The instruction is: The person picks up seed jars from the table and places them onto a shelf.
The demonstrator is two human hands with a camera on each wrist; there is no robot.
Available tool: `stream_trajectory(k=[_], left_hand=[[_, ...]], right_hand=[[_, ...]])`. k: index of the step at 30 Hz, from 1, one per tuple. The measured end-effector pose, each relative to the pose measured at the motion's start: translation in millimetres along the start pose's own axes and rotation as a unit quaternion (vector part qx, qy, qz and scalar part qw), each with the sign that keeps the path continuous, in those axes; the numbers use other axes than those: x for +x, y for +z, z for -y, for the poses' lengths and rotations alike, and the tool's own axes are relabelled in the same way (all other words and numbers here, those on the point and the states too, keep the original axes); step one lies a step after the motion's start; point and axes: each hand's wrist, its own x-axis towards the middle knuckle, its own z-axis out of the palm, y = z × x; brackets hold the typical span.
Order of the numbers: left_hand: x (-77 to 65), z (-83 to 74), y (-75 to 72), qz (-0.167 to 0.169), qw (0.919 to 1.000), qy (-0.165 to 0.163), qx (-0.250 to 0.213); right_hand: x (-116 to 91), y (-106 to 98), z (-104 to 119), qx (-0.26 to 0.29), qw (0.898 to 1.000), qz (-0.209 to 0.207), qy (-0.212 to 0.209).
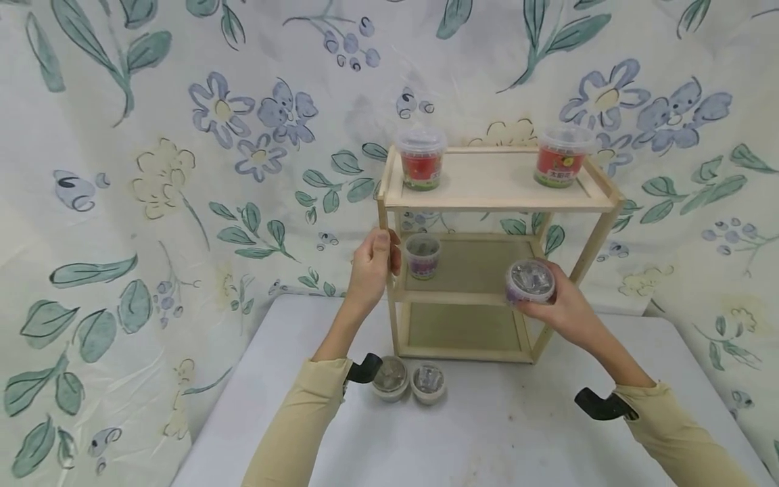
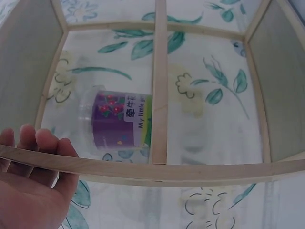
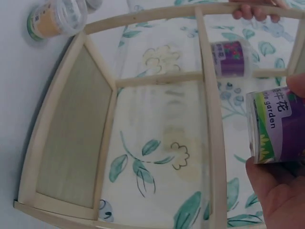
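My left hand grips the left front post of a small wooden shelf rack; in the left wrist view its fingers show past the post. Just inside that post, a clear plastic cup with a purple label stands on the middle shelf. My right hand holds a similar purple-labelled cup before the right side of the middle shelf. Its base faces the head camera, and the right wrist view shows the label of the held cup from the side.
Two lidded cups with red labels, a left one and a right one, stand on the top shelf. Two more cups are on the white table before the rack. Behind hangs a floral cloth.
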Motion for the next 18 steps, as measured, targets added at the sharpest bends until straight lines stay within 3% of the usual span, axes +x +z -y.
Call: stream_trajectory(k=[13,18], left_hand=[[-0.8,-1.0,0.9,-0.006,0.9999,-0.003,0.01],[-1.0,-2.1,1.5,-0.006,0.9998,-0.013,0.012]], right_hand=[[23,1,-4,0.023,0.999,-0.027,0.017],[29,3,-4,-0.004,0.998,-0.041,0.045]])
